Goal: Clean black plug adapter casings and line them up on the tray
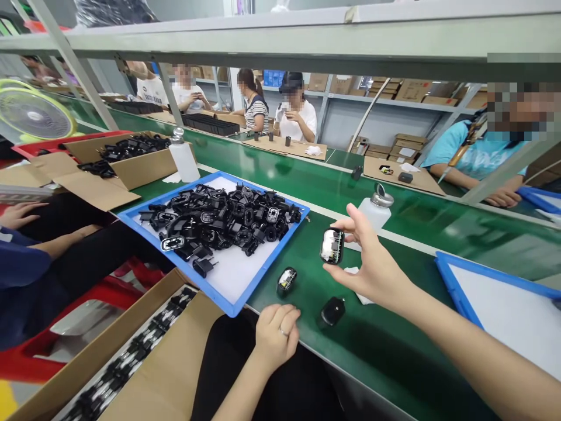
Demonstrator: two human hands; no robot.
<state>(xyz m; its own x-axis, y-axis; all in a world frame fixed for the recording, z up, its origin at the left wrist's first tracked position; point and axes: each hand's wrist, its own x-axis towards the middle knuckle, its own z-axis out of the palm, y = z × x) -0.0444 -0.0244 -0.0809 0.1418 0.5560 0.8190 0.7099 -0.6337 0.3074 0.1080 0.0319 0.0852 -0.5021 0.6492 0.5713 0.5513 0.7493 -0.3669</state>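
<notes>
My right hand (366, 254) is raised over the green work surface, thumb and fingers pinching the ends of an open black charger housing (332, 245). White and metallic parts show inside it. My left hand (277, 334) lies at the table's front edge with curled fingers; whatever may be under them is hidden. Just beyond it stands another open black charger housing (287, 282) with similar white and yellowish parts. A closed black plug piece (332, 311) lies to the right of my left hand. A blue-rimmed tray (232, 307) to the left bears a heap of black plug parts (228, 216).
Behind my right hand stands a white pump bottle (374, 210); another bottle (184, 158) is farther left. A second blue-rimmed tray (464, 301) lies right. Cardboard boxes (149, 166) hold black parts. A shelf beam (280, 35) crosses overhead. Co-workers sit opposite and at left.
</notes>
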